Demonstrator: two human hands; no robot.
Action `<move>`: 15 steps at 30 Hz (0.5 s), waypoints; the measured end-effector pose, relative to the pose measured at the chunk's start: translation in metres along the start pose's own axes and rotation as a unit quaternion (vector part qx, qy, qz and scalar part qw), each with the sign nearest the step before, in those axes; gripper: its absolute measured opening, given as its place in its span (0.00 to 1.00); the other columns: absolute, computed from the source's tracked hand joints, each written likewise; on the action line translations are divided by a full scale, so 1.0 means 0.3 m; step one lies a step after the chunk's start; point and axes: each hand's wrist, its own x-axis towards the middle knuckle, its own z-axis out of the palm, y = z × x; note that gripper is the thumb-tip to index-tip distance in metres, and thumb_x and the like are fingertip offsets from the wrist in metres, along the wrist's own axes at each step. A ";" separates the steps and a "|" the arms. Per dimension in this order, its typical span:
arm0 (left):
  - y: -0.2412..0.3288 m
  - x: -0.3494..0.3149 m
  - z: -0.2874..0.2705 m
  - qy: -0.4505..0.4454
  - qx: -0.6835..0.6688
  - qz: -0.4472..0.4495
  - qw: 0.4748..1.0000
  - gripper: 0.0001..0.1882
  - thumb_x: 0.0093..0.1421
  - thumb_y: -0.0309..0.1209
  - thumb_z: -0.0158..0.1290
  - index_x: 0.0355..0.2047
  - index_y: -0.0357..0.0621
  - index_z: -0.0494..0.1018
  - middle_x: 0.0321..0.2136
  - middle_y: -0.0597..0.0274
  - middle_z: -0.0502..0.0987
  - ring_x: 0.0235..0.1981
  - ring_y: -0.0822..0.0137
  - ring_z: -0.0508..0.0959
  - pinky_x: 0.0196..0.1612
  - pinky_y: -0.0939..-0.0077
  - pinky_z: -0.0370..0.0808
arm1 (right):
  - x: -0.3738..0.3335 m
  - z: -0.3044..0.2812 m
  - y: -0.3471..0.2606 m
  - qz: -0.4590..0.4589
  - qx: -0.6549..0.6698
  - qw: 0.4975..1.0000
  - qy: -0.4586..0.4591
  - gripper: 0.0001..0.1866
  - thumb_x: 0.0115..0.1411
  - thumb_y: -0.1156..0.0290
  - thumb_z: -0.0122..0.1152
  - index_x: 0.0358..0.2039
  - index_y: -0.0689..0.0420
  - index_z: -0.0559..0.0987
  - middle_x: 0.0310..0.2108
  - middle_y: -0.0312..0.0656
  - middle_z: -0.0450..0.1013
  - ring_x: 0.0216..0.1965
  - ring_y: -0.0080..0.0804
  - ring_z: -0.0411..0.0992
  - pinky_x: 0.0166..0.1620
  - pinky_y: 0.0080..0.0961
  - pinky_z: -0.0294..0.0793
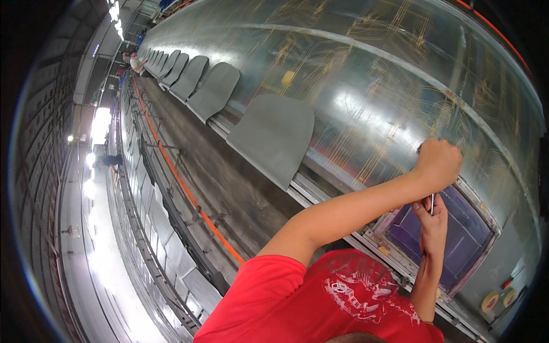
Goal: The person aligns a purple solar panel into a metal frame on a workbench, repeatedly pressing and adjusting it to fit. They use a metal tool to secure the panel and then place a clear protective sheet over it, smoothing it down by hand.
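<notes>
My left hand (439, 164) is closed in a fist at the upper edge of a framed purple printing screen (466, 220). A small dark bit shows beside its knuckles, but what the fist holds is hidden. Just below it, my right hand (433, 228) pinches a thin metal rod (432, 201) between thumb and fingers, in front of the screen. The rod runs up toward the left fist; whether both hands hold one tool I cannot tell. Behind the hands lies a long glossy surface (366, 114) marked with yellow lines.
A row of grey shirt-shaped pieces (277, 134) runs along a metal rail toward the far end. Left of them stretches an orange strip (171, 163). Tape rolls (490, 301) sit at the lower right. Other people (136, 62) are far off along the row.
</notes>
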 end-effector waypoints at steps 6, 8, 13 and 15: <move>-0.028 0.051 0.048 -0.030 -0.003 0.113 0.993 0.10 0.52 0.37 0.58 0.22 0.45 0.82 0.22 0.50 0.81 0.27 0.44 0.81 0.33 0.51 0.77 | 0.011 0.045 0.111 -0.090 -0.055 0.986 0.130 0.07 0.59 0.73 0.64 0.36 0.58 0.77 0.29 0.32 0.71 0.31 0.22 0.68 0.34 0.25 0.70; -0.075 0.031 -0.003 -0.002 -0.057 0.099 0.993 0.12 0.53 0.39 0.58 0.22 0.44 0.81 0.23 0.48 0.80 0.27 0.45 0.81 0.32 0.52 0.75 | 0.020 0.079 0.109 -0.095 -0.115 0.981 0.123 0.10 0.59 0.69 0.67 0.38 0.58 0.78 0.29 0.33 0.72 0.31 0.22 0.69 0.34 0.27 0.71; -0.055 0.054 -0.019 0.147 -0.230 0.085 0.958 0.21 0.68 0.45 0.56 0.27 0.39 0.79 0.20 0.60 0.76 0.25 0.68 0.77 0.28 0.66 0.72 | 0.069 0.021 0.067 -0.153 -0.155 0.974 0.066 0.26 0.57 0.58 0.70 0.48 0.66 0.76 0.44 0.51 0.76 0.45 0.34 0.73 0.49 0.33 0.72; -0.052 0.026 0.027 0.126 -0.511 0.009 0.850 0.18 0.72 0.45 0.48 0.48 0.44 0.75 0.37 0.62 0.78 0.35 0.66 0.78 0.38 0.68 0.77 | 0.073 -0.045 0.072 -0.204 -0.128 0.970 0.028 0.26 0.57 0.56 0.72 0.44 0.65 0.76 0.40 0.46 0.75 0.43 0.31 0.71 0.46 0.33 0.71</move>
